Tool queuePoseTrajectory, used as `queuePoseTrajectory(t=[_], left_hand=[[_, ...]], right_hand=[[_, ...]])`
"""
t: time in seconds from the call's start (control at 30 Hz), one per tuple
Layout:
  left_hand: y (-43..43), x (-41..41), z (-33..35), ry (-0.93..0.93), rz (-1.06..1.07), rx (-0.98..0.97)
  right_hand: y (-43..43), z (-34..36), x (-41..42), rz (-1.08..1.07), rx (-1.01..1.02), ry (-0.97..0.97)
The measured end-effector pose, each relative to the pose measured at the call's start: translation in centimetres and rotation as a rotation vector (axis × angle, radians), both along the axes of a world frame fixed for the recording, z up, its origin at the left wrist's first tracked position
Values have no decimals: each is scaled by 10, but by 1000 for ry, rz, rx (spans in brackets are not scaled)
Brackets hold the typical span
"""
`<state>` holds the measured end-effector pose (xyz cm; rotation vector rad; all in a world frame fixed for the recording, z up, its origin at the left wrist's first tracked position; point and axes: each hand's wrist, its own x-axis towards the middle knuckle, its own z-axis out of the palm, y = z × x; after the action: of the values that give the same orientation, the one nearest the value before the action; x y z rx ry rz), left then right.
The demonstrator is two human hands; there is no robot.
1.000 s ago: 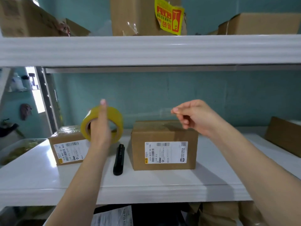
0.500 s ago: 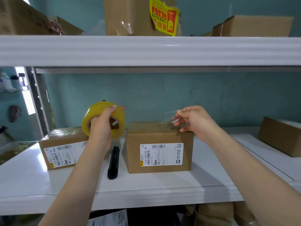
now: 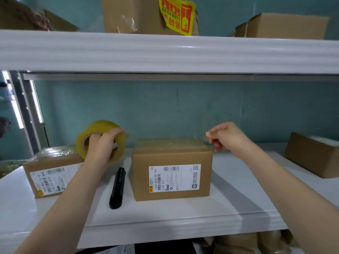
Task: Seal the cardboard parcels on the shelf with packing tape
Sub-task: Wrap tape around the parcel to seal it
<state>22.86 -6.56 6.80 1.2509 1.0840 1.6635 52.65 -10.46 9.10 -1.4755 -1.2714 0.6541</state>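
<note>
Brown parcel (image 3: 171, 169), upright at mid-shelf (image 3: 183, 217), flaps closed, white label facing front; second labelled parcel (image 3: 51, 173), film-wrapped on top, at shelf's left end; yellowish tape roll (image 3: 100, 140), on edge, raised between them above the left parcel.

Yellow tape roll (image 3: 100, 142); brown parcel (image 3: 172, 169); black cutter (image 3: 117, 187).

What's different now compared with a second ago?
The right hand has swung out past the middle box's right top edge, fingers pinched; any tape strip is too faint to see now. The left hand still grips the tape roll, slightly lower. Boxes and the black cutter haven't moved.
</note>
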Motion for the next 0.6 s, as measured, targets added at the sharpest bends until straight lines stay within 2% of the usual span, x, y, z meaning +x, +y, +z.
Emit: queuePoseTrajectory(t=[0.1, 0.4, 0.6], left_hand=[[8, 0, -3, 100, 65, -8], [11, 13, -23, 199, 222, 80], [16, 17, -25, 330, 261, -6]], right_hand=[[5, -2, 0, -26, -22, -14], [6, -7, 1, -6, -107, -20], [7, -12, 0, -19, -107, -28]])
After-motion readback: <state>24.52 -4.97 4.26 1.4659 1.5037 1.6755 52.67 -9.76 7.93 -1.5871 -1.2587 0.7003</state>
